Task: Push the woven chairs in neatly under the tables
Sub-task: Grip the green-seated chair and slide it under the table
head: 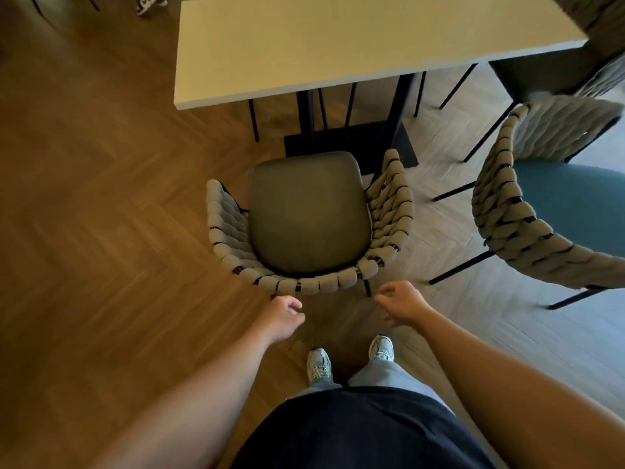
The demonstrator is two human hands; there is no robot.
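Observation:
A woven chair with a grey-brown seat and a curved beige rope back stands just in front of me, facing the pale table. Its whole seat lies clear of the table's near edge. My left hand hovers a short way behind the left part of the chair back, fingers loosely curled, holding nothing. My right hand hovers behind the right part of the back, also loosely curled and apart from the chair.
A second woven chair with a teal seat stands to the right, turned at an angle. Another chair sits at the table's far right. The table's black base is ahead of the near chair. Wooden floor stretches to the left.

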